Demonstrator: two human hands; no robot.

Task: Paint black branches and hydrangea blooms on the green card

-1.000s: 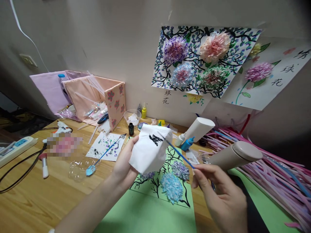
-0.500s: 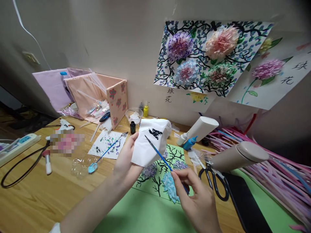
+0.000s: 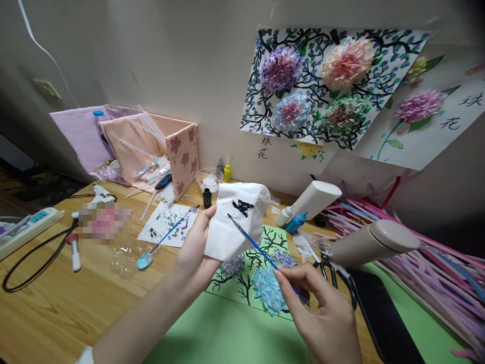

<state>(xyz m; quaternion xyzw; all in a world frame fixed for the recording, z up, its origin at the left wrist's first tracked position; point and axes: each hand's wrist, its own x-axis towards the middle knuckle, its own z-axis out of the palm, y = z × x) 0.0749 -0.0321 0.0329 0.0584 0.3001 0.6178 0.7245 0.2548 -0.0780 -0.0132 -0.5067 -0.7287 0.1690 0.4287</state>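
Note:
My left hand (image 3: 197, 242) grips a white tissue (image 3: 223, 237) marked with a smear of black paint (image 3: 242, 208). Between the thumb and fingers of my right hand (image 3: 314, 303) is a thin blue paintbrush (image 3: 257, 246), its dark tip close to the tissue just below the smear; whether it touches I cannot tell. Beneath both hands lies a green sheet (image 3: 242, 268) painted with black branches, bearing purple flowers and a pale blue paper flower (image 3: 270, 290). A small black paint bottle (image 3: 207, 198) stands beyond my left fingers. The tissue partly covers the green sheet.
Left of my hand, a second brush (image 3: 166, 237) lies over a paint-dabbed white paper (image 3: 159, 222). Scissors (image 3: 350, 288), a black phone (image 3: 382, 318) and a beige bottle (image 3: 375, 242) lie at right. Flower pictures (image 3: 329, 91) hang on the wall; a pink box (image 3: 184, 156) stands behind.
My right hand has shifted slightly right and down along with the brush, whose tip has moved a little down and right. The left hand and tissue stay nearly still.

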